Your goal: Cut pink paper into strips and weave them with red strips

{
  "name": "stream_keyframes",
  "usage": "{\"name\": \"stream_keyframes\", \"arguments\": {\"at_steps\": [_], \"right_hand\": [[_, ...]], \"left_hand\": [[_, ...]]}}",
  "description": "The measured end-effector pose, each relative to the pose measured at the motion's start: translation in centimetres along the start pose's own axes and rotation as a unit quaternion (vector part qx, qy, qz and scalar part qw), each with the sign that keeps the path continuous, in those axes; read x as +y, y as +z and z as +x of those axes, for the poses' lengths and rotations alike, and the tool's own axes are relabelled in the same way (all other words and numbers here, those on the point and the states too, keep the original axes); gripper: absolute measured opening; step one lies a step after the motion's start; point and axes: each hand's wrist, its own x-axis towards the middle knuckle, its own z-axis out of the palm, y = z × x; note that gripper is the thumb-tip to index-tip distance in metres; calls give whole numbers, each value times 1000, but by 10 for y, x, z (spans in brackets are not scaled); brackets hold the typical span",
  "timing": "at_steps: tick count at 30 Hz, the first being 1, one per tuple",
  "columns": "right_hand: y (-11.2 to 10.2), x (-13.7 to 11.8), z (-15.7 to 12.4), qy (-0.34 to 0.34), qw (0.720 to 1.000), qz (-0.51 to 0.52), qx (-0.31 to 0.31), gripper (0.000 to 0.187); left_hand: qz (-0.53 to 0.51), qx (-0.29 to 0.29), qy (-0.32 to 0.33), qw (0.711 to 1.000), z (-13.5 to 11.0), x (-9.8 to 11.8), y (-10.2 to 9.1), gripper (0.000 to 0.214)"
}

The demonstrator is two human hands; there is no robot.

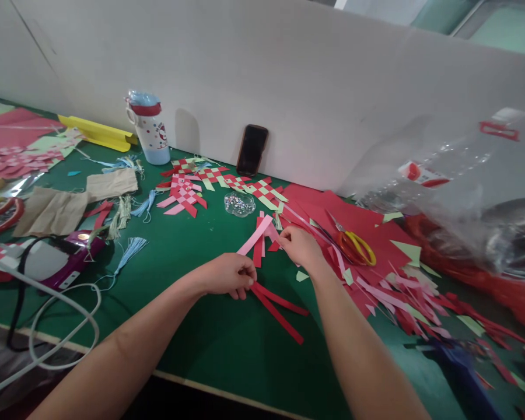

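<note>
My left hand (230, 274) is closed in a pinch on red paper strips (282, 309), whose two loose ends fan out toward the lower right. Just beyond it, my right hand (301, 248) pinches the end of a pink paper strip (256, 234). More red strips (258, 242) lie beside that pink one, partly covered by my hands. Behind them sits a small clear dish (240, 204) of tiny bead-like pieces. Woven paper fish shapes (184, 192) in red, pink and pale green lie along the wall side of the green table (175, 326).
Scissors (356, 245) with orange and yellow handles rest on red paper (391, 251) at right, near a heap of paper scraps (406, 297). A phone (252, 150) leans on the wall beside a cup (152, 131). Tassels (131, 252), a purple tool (76, 262) and cables (90, 315) occupy the left.
</note>
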Motion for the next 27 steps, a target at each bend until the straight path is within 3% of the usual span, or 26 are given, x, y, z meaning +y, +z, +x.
{"name": "stream_keyframes", "arguments": {"at_steps": [3,8,14,20,24,27], "right_hand": [[0,6,-1,-6,999,43,26,34],[-10,24,-12,-30,980,168,100,13],[-13,51,-42,-52,902,390,175,33],[-5,66,-59,-34,810,537,233,41],[-8,68,-61,-35,780,569,257,38],[-7,68,-62,-34,777,570,265,31]], "left_hand": [[-2,-1,2,1000,1,-1,0,8],[-16,-7,2,1000,2,-4,-1,9],[-74,-2,1,997,-1,0,-4,12],[-152,65,-4,986,-1,6,-7,16],[-202,105,-2,974,0,6,-10,18],[-231,119,2,966,0,8,-12,19]]}}
